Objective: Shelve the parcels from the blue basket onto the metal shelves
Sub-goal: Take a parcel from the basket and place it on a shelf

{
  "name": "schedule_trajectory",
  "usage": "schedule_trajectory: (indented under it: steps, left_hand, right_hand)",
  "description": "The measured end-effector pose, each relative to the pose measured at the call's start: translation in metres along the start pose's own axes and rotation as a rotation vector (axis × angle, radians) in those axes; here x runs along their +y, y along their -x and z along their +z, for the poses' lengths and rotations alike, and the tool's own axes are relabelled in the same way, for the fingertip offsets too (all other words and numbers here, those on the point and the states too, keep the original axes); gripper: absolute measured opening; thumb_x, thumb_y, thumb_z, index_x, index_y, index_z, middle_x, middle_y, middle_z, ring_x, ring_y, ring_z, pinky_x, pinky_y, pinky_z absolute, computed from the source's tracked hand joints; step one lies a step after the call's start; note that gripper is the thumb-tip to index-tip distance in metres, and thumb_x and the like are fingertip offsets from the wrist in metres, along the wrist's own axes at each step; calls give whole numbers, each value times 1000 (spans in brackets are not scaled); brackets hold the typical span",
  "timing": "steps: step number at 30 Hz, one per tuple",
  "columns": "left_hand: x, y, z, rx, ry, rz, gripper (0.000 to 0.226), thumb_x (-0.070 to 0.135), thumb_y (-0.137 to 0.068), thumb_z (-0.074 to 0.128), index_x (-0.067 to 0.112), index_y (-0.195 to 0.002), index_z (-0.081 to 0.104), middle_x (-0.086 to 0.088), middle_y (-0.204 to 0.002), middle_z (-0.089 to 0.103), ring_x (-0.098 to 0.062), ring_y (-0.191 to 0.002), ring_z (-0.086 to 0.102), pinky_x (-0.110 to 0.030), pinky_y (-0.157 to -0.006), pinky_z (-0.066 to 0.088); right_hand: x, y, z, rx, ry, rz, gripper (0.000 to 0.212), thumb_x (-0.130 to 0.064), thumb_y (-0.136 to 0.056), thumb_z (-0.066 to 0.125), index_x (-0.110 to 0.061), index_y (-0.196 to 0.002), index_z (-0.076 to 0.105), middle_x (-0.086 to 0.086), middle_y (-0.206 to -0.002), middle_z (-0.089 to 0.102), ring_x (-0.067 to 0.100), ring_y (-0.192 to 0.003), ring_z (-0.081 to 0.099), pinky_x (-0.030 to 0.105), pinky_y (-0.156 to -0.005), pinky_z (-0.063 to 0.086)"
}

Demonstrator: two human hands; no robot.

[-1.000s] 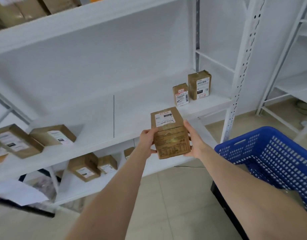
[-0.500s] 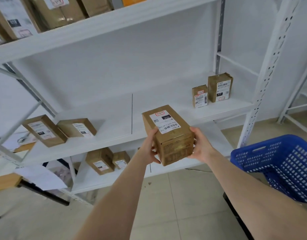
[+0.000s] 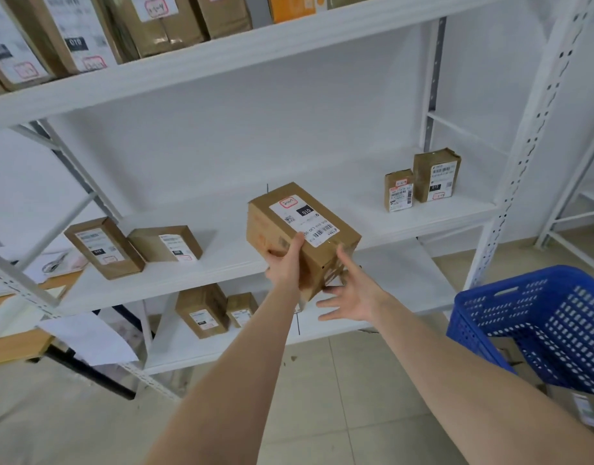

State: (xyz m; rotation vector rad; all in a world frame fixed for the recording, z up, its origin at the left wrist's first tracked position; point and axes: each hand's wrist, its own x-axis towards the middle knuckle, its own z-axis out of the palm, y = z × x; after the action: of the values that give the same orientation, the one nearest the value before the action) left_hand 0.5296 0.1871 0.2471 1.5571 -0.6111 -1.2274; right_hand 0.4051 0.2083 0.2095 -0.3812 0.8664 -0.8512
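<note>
— White-walled storeroom, pale tiled floor, white metal shelves (image 3: 221,266) across the view. Anything in hand?

— Yes: brown cardboard parcel with a white barcode label (image 3: 302,229), tilted in the air just in front of the middle shelf's edge, not yet set down.

— Gripped how?

— By the left hand (image 3: 285,268) alone, thumb over the top edge beside the label, fingers curled onto the left face. Then the right hand (image 3: 354,297), wide open, fingers spread, holding nothing, just off the parcel's lower right corner; touching or not, impossible to tell.

— Likely trouble?

— Probably a slip. One-handed hold at one corner of a tilted box, most of the bulk beyond the thumb: could twist out of the fingers and drop to the tiles or the lower shelf. Could also catch the shelf lip if pushed in too low.

— Neighbours at risk?

— Hardly: tall brown labelled box (image 3: 104,246) and low brown labelled box (image 3: 166,243) well to the left on the same shelf, small brown upright box (image 3: 398,191) and larger brown upright box (image 3: 436,174) well to the right, bare gap between. Down at the right, blue perforated plastic basket (image 3: 540,317), more cardboard inside.
</note>
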Motion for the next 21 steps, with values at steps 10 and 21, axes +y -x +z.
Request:
schedule_trajectory:
  steps: [10, 21]
  left_hand:
    - [24, 10, -17, -84, -147, 153, 108, 71, -62, 66, 37, -149, 12, -6, -149, 22, -35, -135, 31, -58, -107, 31]
    - [85, -14, -102, -267, -339, -2, 50, 70, -79, 53, 24, -98, 57, -3, -106, 60, -24, -103, 57, -55, -99, 42]
  right_hand:
    - [1, -11, 28, 46, -345, -167, 72, -50, -65, 81, -27, -128, 55, 21, -131, 50, 43, -113, 54, 53, -88, 52]
    - [-23, 3, 5, 207, 9, -130, 65, -46, -64, 82, -19, -118, 58, 15, -113, 68, 37, -108, 62, 53, -87, 52]
